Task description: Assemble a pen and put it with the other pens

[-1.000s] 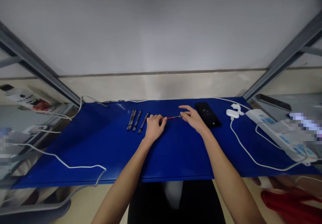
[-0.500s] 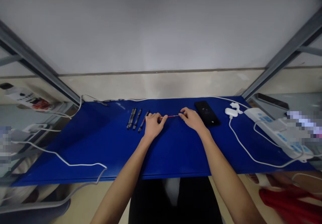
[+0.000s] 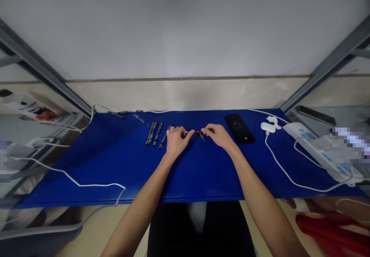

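A thin red rod (image 3: 199, 131) spans the gap between the hands, an end at each. The left hand (image 3: 175, 140) pinches one end and the right hand (image 3: 219, 135) the other, though the fingers partly hide both grips. A dark piece (image 3: 202, 137) lies just under the rod, near the right fingertips. Pens (image 3: 158, 134) lie left of the left hand; a phone (image 3: 239, 128) lies right of the right hand.

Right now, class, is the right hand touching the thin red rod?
Touching. In the head view, the thin red rod runs straight into the fingertips of the right hand, with no gap showing.
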`<state>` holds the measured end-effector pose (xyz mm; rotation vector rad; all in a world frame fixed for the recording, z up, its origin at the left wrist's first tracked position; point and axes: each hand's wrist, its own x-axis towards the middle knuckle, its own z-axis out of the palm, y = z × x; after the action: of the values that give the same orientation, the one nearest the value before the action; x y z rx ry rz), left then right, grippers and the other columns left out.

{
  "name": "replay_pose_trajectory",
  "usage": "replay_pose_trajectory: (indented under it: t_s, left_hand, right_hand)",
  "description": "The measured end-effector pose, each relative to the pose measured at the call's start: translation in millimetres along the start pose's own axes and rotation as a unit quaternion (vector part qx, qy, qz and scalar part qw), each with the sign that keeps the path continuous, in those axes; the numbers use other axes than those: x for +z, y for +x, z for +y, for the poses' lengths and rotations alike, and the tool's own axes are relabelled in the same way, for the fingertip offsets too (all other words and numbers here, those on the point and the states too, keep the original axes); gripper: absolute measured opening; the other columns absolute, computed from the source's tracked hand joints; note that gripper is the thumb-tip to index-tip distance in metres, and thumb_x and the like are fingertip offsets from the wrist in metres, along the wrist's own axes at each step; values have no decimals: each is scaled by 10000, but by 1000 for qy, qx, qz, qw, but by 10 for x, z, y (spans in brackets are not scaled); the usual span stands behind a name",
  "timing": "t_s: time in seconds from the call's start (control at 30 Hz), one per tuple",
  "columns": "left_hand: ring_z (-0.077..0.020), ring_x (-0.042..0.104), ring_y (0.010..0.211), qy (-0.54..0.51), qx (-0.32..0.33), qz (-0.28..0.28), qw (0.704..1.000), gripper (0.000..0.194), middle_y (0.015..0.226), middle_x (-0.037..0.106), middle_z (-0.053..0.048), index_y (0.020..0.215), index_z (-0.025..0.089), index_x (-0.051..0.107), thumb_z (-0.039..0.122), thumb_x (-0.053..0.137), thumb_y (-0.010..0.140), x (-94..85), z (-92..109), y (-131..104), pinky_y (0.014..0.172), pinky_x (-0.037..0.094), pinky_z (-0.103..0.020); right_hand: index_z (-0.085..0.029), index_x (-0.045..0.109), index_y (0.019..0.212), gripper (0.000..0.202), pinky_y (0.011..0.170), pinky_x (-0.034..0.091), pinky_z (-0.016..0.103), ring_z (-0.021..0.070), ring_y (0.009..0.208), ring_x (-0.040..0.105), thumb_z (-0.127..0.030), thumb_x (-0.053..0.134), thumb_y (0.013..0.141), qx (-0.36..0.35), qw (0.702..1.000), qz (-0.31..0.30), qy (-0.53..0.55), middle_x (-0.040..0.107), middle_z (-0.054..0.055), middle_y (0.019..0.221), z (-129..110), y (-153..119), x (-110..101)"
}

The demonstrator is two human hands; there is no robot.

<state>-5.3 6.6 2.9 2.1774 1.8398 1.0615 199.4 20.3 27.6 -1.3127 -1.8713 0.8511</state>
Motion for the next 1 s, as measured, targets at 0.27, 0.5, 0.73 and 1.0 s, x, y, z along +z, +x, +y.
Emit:
replay_pose_trajectory:
  t_s: [0.27, 0.5, 0.73, 1.0]
  left_hand:
    - [-187, 495, 710, 0, -24, -4, 1000, 438, 625, 575, -16, 617, 199, 465, 463, 398, 960, 5, -46, 25, 740, 296, -314]
    - [-202, 515, 730, -6, -42, -5, 999, 439, 622, 568, -26, 616, 204, 470, 478, 407, 953, 2, -46, 37, 716, 302, -320]
    - [-191, 503, 700, -2, -41, -11, 999, 455, 609, 556, -19, 602, 202, 462, 473, 388, 960, -10, -39, 35, 716, 309, -313]
    - [-188, 504, 705, -5, -42, -9, 999, 454, 615, 560, -17, 612, 199, 467, 480, 389, 960, -6, -43, 38, 716, 306, -311]
  right_hand:
    - [-194, 635, 760, 325, 588, 398, 273, 157, 615, 549, -509, 603, 832, 19, 999, 33, 36, 620, 9, 684, 54, 11, -25]
    - [-193, 609, 632, 466, 548, 367, 275, 148, 533, 519, -567, 496, 886, 26, 999, 37, -5, 574, 6, 566, 25, -5, 4]
    - [-188, 656, 727, 374, 585, 422, 274, 164, 606, 579, -537, 578, 840, 24, 998, 49, 36, 644, 25, 656, 47, 15, 19]
    - [-189, 654, 786, 294, 623, 448, 285, 170, 651, 608, -480, 634, 819, 15, 996, 62, 68, 668, 31, 718, 48, 32, 46]
